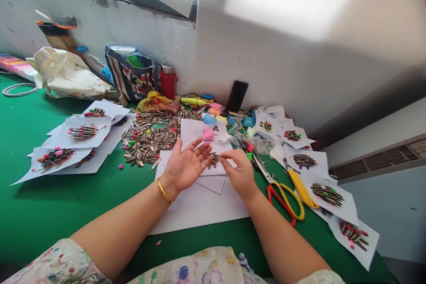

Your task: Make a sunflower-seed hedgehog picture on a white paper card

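Observation:
My left hand (186,166) is turned palm up, fingers stretched out, with a gold bracelet at the wrist. Beside it, my right hand (240,174) has thumb and forefinger pinched together over a small sunflower-seed figure (213,158) on white paper. A tiny green speck shows at those fingertips; whether it is held or lies on the figure I cannot tell. My left fingers partly hide the figure. Just beyond my hands a lump of pink clay (208,134) rests on a paper sheet (189,129). Larger white paper (213,208) lies underneath.
Loose sunflower seeds (149,137) are heaped at the back left. Finished seed pictures lie in stacks at left (83,132) and right (328,194). Scissors (282,195) and a yellow serrated tool (301,188) lie right of my hand. A phone (237,96) leans against the wall.

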Tool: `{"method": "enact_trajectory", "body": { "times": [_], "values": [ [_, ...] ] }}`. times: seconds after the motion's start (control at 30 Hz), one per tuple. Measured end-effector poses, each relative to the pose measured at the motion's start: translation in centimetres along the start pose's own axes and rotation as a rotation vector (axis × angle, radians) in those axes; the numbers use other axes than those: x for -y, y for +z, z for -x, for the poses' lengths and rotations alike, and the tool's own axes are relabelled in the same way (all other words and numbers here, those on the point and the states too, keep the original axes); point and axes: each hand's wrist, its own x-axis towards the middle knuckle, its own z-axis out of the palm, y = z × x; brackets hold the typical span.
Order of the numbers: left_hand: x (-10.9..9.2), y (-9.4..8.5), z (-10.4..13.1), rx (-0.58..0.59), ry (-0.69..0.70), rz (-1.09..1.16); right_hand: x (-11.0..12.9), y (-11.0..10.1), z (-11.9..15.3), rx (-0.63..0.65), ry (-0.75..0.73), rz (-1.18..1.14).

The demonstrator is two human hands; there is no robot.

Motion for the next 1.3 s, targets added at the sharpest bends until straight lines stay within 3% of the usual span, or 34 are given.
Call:
{"method": "enact_trajectory", "body": {
  "times": [0.07,0.2,0.43,0.8,1.3],
  "values": [
    [-0.4,-0.1,-0.2,-0.028,0.044,0.0,-1.9,-0.4,-0.3,-0.062,0.162,0.017],
    [-0.6,-0.2,-0.4,-0.078,0.062,-0.009,-4.0,-0.3,-0.4,0.051,0.315,0.066],
    [-0.6,-0.6,-0.6,-0.099,0.065,-0.009,-3.8,0.8,-0.7,0.143,0.182,0.163],
    [-0.6,-0.5,-0.6,-0.131,0.06,-0.019,-4.3,1.4,-0.8,0.138,0.277,0.187],
    [-0.5,-0.5,-0.6,-0.119,0.066,-0.027,-4.2,2.4,-1.2,0.137,0.211,0.174]
  ]
}}
